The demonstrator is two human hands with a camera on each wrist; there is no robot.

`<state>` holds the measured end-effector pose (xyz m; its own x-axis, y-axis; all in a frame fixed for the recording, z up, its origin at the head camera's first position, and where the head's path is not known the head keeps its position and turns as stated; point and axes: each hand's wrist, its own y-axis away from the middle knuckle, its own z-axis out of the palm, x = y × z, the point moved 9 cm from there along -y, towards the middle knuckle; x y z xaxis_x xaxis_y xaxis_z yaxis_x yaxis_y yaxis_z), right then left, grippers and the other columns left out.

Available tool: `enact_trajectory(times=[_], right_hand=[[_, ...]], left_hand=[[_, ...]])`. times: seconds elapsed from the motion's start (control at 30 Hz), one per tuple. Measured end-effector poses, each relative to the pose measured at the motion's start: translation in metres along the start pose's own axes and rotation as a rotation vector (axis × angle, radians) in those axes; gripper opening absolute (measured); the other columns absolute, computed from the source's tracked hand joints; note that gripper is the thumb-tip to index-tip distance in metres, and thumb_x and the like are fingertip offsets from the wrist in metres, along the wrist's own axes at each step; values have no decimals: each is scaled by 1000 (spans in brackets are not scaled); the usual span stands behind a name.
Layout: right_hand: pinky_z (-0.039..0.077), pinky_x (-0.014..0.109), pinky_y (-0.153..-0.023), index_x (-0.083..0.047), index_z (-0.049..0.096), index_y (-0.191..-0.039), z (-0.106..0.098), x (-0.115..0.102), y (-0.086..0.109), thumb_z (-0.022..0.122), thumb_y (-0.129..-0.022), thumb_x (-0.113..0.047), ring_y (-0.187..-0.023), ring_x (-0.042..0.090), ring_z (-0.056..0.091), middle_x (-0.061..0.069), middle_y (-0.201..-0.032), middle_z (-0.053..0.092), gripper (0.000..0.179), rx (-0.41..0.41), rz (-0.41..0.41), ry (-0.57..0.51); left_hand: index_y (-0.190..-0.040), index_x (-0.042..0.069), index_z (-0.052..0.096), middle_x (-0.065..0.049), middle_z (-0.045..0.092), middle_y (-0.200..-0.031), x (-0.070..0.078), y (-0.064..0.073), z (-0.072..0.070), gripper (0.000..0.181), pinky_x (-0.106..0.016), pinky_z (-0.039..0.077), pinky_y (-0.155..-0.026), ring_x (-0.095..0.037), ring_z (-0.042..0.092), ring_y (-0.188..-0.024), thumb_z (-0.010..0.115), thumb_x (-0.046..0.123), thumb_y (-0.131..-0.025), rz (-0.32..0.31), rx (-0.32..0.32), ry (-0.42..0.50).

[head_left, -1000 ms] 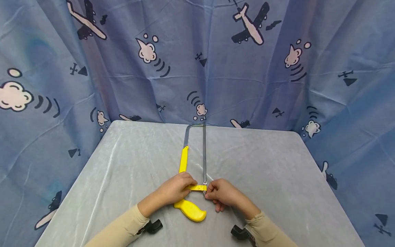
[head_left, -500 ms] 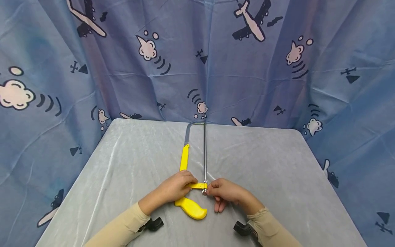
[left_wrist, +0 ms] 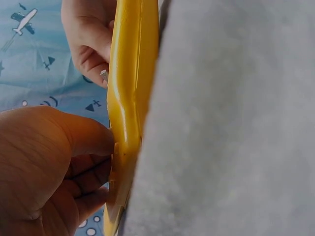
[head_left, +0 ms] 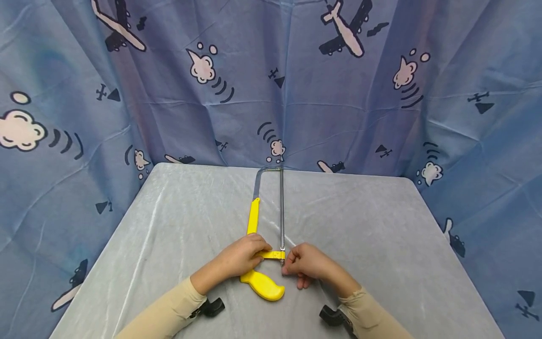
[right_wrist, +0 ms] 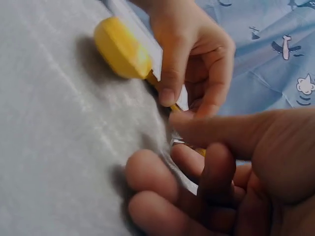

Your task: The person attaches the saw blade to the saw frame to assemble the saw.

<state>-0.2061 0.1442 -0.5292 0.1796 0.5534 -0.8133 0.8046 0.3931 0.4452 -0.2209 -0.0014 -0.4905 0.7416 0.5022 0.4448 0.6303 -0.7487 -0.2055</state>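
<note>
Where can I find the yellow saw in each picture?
Head: the hacksaw lies lower middle, on the grey table.
Left wrist: its yellow body runs top to bottom, left of centre.
Right wrist: its yellow handle is upper left.
Shared landmark: the left hand holding it, seen in all three.

On my head feed, the left hand [head_left: 241, 256] covers part of the hacksaw's [head_left: 253, 216] yellow frame, and the right hand's [head_left: 310, 262] fingertips partly hide the metal fitting [head_left: 282, 262] beyond the near end of the blade [head_left: 282, 207]. I can't pick out teeth at this size. Both sleeves [head_left: 167, 308] run off the bottom edge. My left wrist view cuts the saw off at top and bottom; my right wrist view blurs its handle [right_wrist: 119, 49].
</note>
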Motion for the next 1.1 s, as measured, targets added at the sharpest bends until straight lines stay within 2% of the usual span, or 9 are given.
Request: enact_trajectory(times=[0.2, 0.3, 0.43, 0.6, 0.9, 1.1], right_hand=[[57, 35, -45, -5, 62, -83, 6, 4, -1, 73, -95, -35, -49, 18, 68, 1, -58, 46, 34, -64, 36, -86], [57, 33, -45, -4, 59, -82, 10, 6, -2, 69, -98, -31, -49, 18, 68, 0, -57, 45, 33, -93, 39, -134], [56, 30, -44, -1, 64, -90, 10, 6, -2, 64, -99, -21, -47, 15, 66, 0, -54, 47, 22, -96, 25, -160], [55, 29, -44, 1, 68, -99, 6, 4, -1, 62, -98, -12, -46, 14, 65, 2, -52, 50, 14, -79, 5, -158], [55, 32, -44, -4, 69, -86, 3, 1, 1, 72, -94, -16, -45, 15, 63, 1, -55, 49, 15, 19, 15, -32], [57, 34, -45, -2, 66, -85, 4, 3, 0, 74, -94, -27, -47, 17, 67, 0, -55, 45, 27, -45, 21, -97]], left_hand=[[-115, 7, 74, -2, 70, -108, 0, 1, 0, 29, -30, 53, -95, -16, 64, -104, 74, 0, -88, 1, 10, 0], [-115, 6, 74, -2, 70, -107, 0, 1, 0, 29, -30, 53, -94, -16, 64, -104, 74, 0, -87, 6, 14, -2], [-115, 6, 74, -2, 70, -107, 0, 1, 0, 28, -29, 53, -95, -16, 63, -104, 74, 0, -88, 4, 9, 6], [-115, 6, 74, -2, 70, -107, 1, 1, 0, 28, -29, 53, -93, -16, 63, -103, 74, 0, -88, 8, 11, 10], [-117, 8, 73, 0, 70, -109, 0, 1, 0, 28, -28, 53, -95, -15, 63, -105, 73, 2, -90, -10, 4, 15], [-117, 8, 73, 0, 70, -110, -1, 1, 1, 28, -28, 53, -95, -15, 63, -105, 73, 2, -90, -20, -3, 27]])
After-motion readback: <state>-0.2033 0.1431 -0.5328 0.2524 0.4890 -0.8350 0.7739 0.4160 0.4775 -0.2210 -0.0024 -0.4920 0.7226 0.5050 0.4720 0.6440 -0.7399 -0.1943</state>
